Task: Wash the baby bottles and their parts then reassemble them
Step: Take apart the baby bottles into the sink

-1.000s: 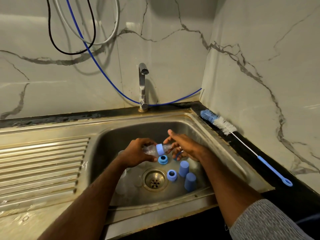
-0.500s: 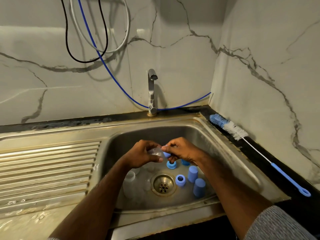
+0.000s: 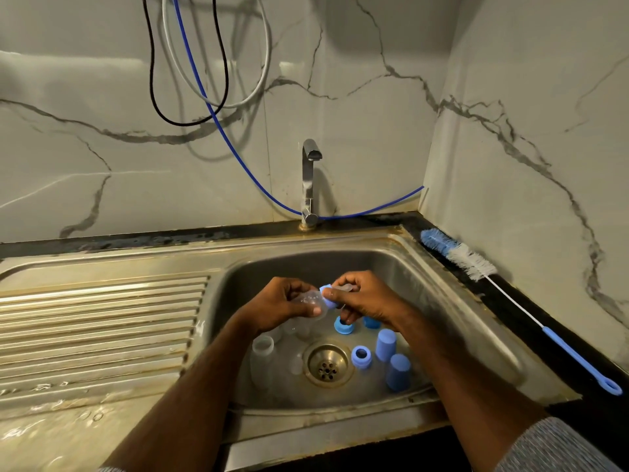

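Observation:
Over the steel sink basin [image 3: 442, 301], my left hand [image 3: 282, 306] grips a small clear baby bottle [image 3: 311, 301] lying sideways. My right hand [image 3: 364, 299] grips the blue collar ring [image 3: 328, 296] at the bottle's neck, with a clear teat sticking out past my fingers. On the basin floor lie two blue collar rings [image 3: 343, 326] [image 3: 361, 356], two blue caps [image 3: 385, 344] [image 3: 398, 372] standing upside down, and a clear bottle [image 3: 262, 356] left of the drain [image 3: 326, 364]. Another blue part [image 3: 371, 322] is half hidden under my right wrist.
A chrome tap [image 3: 309, 178] stands behind the basin, with no water running. A long bottle brush [image 3: 476, 267] with a blue handle lies on the dark counter to the right. The ribbed draining board [image 3: 102, 321] stretches to the left. Cables hang on the marble wall.
My right hand has closed round the blue collar at the bottle's neck, after reaching toward it with straight fingers. Both hands stay together over the basin; the camera view has tilted upward.

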